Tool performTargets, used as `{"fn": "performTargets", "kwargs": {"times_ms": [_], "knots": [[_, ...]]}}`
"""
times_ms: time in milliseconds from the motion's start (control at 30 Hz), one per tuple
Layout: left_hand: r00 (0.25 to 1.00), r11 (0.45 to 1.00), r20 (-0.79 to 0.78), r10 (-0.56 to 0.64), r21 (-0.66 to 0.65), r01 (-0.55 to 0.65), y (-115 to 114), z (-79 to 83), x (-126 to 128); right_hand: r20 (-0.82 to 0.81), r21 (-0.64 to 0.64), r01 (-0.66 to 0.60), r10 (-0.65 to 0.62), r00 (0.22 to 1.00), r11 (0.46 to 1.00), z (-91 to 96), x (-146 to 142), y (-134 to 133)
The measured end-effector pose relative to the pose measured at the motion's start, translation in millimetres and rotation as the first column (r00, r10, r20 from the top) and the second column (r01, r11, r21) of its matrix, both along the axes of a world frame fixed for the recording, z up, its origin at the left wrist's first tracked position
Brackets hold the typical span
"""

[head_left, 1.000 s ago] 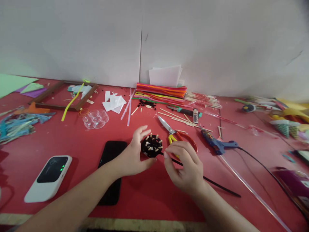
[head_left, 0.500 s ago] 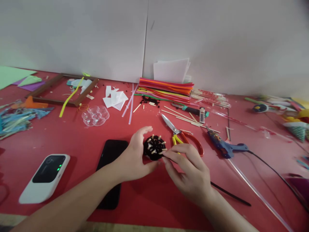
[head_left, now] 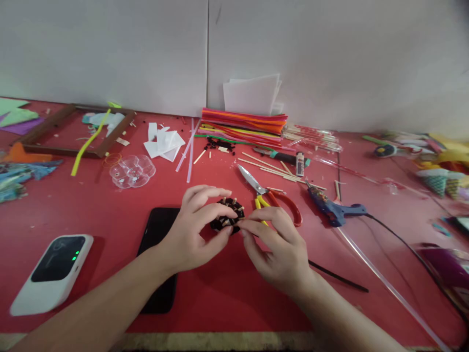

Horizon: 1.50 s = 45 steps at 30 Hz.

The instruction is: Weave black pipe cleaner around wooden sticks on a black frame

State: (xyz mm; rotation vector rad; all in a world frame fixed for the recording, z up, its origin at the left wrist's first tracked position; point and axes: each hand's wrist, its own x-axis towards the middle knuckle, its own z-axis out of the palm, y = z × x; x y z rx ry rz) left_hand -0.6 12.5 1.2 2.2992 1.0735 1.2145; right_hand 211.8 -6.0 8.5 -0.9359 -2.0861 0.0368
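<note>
A small round black fuzzy piece with several short wooden pegs standing up from it sits on the red table between my hands. My left hand curls over its left side, with index finger and thumb closed on the pegs and black strands near its middle. At its right edge, my right hand pinches a black pipe cleaner. The long free end of this pipe cleaner comes out beyond that hand and lies toward the lower right. My fingers partly cover the round piece.
Scissors and yellow-red handles lie just behind my right hand. A blue glue gun with its cord is to the right. A black phone lies under my left forearm, beside a white device. Coloured pipe cleaners lie behind.
My left hand has gone from spread around the round piece to fingers closed over it. My right hand still pinches at its right edge. The whole view has shifted slightly.
</note>
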Motion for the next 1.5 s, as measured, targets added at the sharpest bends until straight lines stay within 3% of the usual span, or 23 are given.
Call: {"fn": "performTargets", "kwargs": {"times_ms": [133,300,700,1167,1300,1500], "knots": [[0.996,0.997,-0.058,-0.063,-0.045,0.061,-3.0,-3.5,-0.4,0.005,0.011,0.01,-0.01,1.0,1.0,0.2,-0.4,0.7],[0.997,1.0,-0.073,-0.016,-0.014,0.015,-3.0,-1.6,-1.2,0.007,0.021,0.003,-0.004,1.0,1.0,1.0,-1.0,1.1],[0.997,0.994,0.078,0.023,-0.11,-0.014,-2.6,0.2,-1.1,0.012,-0.006,-0.003,0.003,1.0,1.0,-0.3,-0.7,1.5],[0.998,0.996,-0.061,-0.016,-0.09,0.011,-2.2,-2.7,-0.5,-0.004,-0.027,0.007,-0.007,1.0,1.0,2.5,0.6,0.4],[0.999,0.993,-0.037,-0.017,-0.118,0.013,-3.4,-1.6,0.6,-0.013,-0.12,0.013,-0.015,1.0,0.993,6.6,5.2,1.7],[0.999,0.989,-0.031,-0.044,-0.141,0.039,-2.5,-2.2,2.1,0.113,-0.32,0.002,0.036,0.993,0.947,9.7,10.3,0.2]]}}
